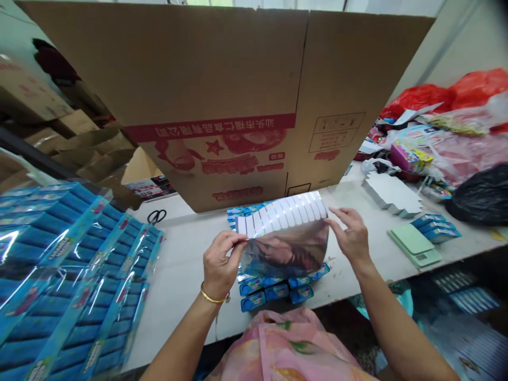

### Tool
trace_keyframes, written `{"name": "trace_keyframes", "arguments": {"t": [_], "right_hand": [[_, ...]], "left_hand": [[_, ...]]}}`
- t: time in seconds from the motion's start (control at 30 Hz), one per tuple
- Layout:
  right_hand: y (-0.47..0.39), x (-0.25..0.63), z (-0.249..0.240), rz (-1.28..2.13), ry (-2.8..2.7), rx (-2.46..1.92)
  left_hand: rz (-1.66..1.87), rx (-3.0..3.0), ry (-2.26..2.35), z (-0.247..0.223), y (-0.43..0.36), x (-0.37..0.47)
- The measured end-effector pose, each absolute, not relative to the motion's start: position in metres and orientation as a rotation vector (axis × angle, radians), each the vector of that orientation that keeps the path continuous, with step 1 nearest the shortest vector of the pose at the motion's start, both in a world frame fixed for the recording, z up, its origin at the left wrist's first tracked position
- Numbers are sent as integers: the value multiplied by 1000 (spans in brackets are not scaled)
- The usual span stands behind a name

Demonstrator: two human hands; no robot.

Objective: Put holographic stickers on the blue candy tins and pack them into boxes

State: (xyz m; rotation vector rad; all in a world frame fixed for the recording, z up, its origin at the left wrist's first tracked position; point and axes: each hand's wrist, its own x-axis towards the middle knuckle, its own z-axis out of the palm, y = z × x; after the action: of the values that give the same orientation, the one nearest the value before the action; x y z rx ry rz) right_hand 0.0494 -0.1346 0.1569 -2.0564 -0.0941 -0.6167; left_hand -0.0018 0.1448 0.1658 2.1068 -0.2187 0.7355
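A glossy sheet of stickers (291, 241) is held up in front of me, with a row of white strips along its upper part and a mirror-like lower part. My left hand (223, 262) pinches its left edge between thumb and fingers. At the opposite edge, the thumb and forefinger of my right hand (350, 238) grip the upper right corner. Beneath the sheet stand several small blue boxes (277, 292) in rows on the white table (178, 264); the sheet hides most of them.
A big cardboard carton (238, 69) rises behind the boxes. Plastic-wrapped blue packs (71, 264) are stacked at left, near black scissors (156, 216). On the right lie a green scale (415, 244), more blue boxes (436, 227), white card stacks (391, 193) and a black bag (482, 193).
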Motion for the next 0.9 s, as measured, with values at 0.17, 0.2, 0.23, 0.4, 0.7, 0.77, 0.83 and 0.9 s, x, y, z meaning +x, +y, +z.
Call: {"name": "trace_keyframes", "arguments": {"t": [0.17, 0.2, 0.23, 0.4, 0.7, 0.77, 0.83, 0.9], "right_hand": [[-62, 21, 183, -568, -871, -2418], [-49, 21, 183, -521, -1003, -2396], [-39, 23, 180, -488, -1096, -2358], [-31, 35, 162, -418, -1257, -2156], [-70, 33, 169, -90, -1052, -2144], [-90, 32, 167, -21, -944, -2188], [-113, 28, 161, 53, -831, -2205], [-133, 22, 154, 128, -682, -2164]], "left_hand": [[858, 2208, -331, 181, 141, -15], [859, 2228, -341, 184, 141, -17], [830, 2241, -355, 187, 142, -20], [388, 2177, -342, 198, 149, -28], [402, 2092, -222, 199, 148, -16], [452, 2069, -132, 195, 154, -11], [451, 2025, -44, 188, 162, -6], [415, 1966, 37, 180, 166, 0]]}}
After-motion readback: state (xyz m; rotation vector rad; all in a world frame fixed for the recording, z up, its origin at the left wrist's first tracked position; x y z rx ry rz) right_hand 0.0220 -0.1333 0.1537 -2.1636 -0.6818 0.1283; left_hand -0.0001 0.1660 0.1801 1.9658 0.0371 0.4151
